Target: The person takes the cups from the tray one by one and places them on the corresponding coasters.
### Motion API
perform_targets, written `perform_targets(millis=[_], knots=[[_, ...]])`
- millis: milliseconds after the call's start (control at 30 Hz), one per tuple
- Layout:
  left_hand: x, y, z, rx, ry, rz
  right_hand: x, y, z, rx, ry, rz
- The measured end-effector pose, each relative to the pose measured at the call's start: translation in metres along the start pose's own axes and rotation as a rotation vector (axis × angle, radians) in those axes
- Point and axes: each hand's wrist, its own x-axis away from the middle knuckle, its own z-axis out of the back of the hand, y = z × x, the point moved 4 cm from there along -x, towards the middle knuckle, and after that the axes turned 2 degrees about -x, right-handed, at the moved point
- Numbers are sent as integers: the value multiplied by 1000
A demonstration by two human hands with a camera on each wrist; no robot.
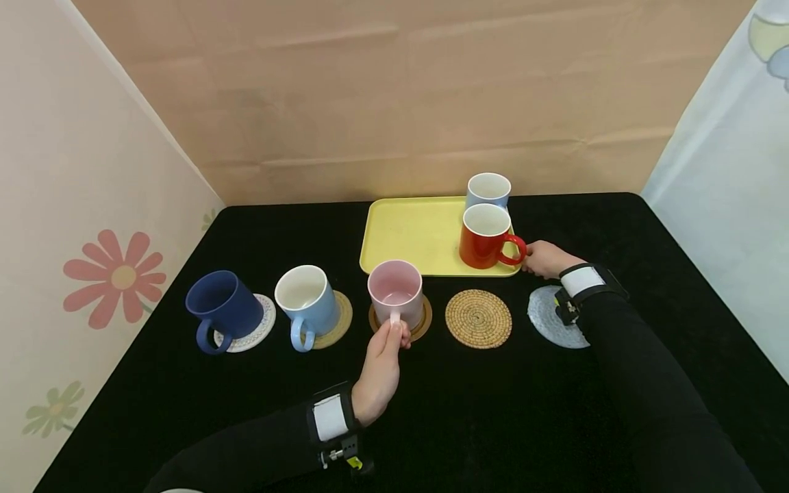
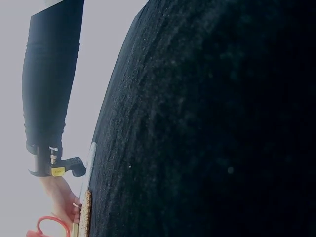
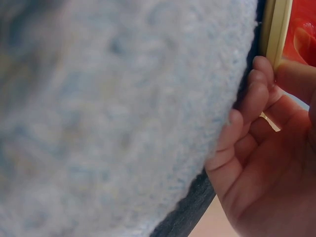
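My left hand (image 1: 381,366) pinches the handle of a pink mug (image 1: 394,287), which overlaps a brown round coaster (image 1: 424,322). At the right edge of a yellow tray (image 1: 409,236), my right hand (image 1: 545,260) grips the rim between thumb and curled fingers, as the right wrist view shows up close. A red mug (image 1: 477,246) stands on the tray's right side, its handle right beside that hand. Behind it is a light blue mug (image 1: 487,188), partly hidden. The left wrist view catches the right hand (image 2: 61,200) at the tray's edge, but neither the left hand nor its mug.
On the left, a dark blue mug (image 1: 224,308) overlaps a white coaster (image 1: 261,325), and another light blue mug (image 1: 314,308) overlaps a tan coaster (image 1: 343,315). Right of the pink mug lie a woven coaster (image 1: 478,319) and a grey-blue coaster (image 1: 545,318). Walls enclose the black table (image 1: 468,411).
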Motion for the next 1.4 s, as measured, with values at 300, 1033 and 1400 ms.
perform_targets(millis=[300, 1033, 1400], knots=[[-1, -1, -3, -15, 22, -7, 0, 2, -1, 22, 9, 6], [-5, -1, 1, -61, -69, -15, -1, 5, 0, 33, 9, 17], [-13, 0, 17, -121, -257, 66, 2, 5, 1, 27, 7, 21]])
